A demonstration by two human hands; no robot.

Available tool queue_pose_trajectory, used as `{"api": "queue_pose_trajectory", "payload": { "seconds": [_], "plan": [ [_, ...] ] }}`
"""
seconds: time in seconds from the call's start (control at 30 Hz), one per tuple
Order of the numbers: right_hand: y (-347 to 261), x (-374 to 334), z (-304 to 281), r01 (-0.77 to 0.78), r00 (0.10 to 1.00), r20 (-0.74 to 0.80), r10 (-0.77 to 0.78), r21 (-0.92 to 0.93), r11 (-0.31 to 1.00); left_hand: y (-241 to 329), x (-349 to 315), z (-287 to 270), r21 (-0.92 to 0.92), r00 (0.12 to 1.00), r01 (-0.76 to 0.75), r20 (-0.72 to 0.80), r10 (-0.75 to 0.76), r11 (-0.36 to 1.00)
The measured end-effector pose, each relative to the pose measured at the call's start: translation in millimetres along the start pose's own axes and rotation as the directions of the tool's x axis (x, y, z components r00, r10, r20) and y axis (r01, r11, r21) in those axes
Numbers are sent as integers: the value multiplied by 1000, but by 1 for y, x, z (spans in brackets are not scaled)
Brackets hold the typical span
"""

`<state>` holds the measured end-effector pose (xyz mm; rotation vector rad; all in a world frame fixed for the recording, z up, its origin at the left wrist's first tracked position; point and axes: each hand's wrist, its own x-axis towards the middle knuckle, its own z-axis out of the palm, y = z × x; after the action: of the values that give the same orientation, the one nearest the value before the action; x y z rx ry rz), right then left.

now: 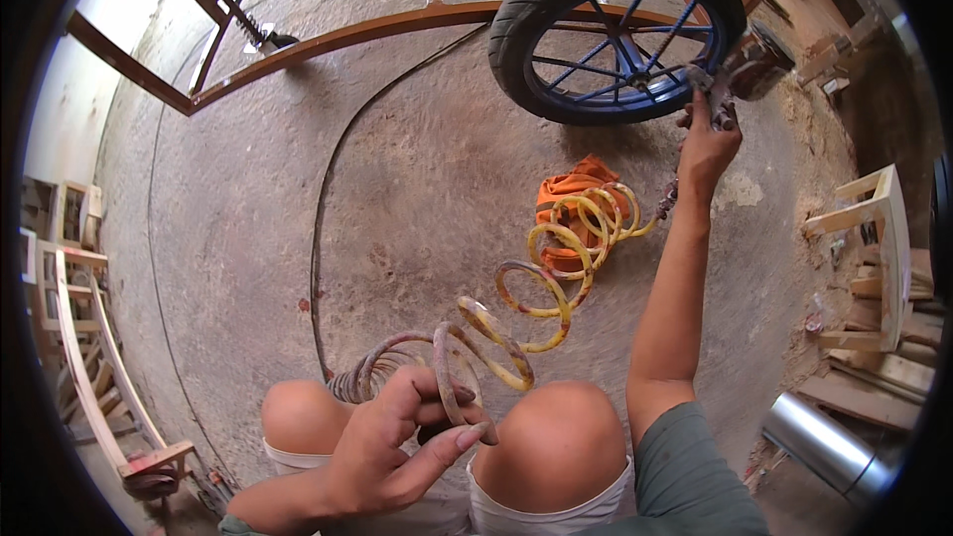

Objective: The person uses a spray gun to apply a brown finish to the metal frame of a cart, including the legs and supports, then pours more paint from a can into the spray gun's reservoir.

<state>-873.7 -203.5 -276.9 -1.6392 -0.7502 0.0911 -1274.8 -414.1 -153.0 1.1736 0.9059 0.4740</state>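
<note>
My right hand [709,151], arm stretched out, grips a paint-stained spray gun [721,111] close to the near right part of a wheel's rim. A stained round cup [759,62] shows just beyond the gun. The wheel [511,67] has a black tyre and blue spokes and rim. A yellow, paint-blotched coiled air hose [581,290] runs from below the gun down toward my knees. Near my knees, my left hand [397,437] is closed around one loop of that hose, thumb and fingers on it. Under the hose lies an orange cloth [566,187].
A brown metal frame [338,38] spans the far side, behind the wheel. A dark cable [328,169] curves over the concrete floor [228,228]. Wooden frames [84,337] stand at left; a wooden stool [874,238] and a shiny metal cylinder [824,442] are at right.
</note>
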Motion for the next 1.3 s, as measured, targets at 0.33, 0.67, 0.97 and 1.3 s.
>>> {"api": "queue_pose_trajectory", "payload": {
  "seconds": [0.33,0.67,0.97,1.3],
  "plan": [
    [11,25,12,328,926,-114,-359,-227,917,-11,2,-24,23,998,-64,7,64,998],
    [-45,-61,-31,-115,973,212,93,94,989,-17,5,-31,-96,998,39,-51,-44,995],
    [-43,-47,-46,14,971,237,-19,25,1000,-10,18,-14,-12,994,101,-49,-102,995],
    [-62,-42,-50,-75,922,387,30,100,992,-4,27,12,48,985,65,-165,-56,997]
  ]
}}
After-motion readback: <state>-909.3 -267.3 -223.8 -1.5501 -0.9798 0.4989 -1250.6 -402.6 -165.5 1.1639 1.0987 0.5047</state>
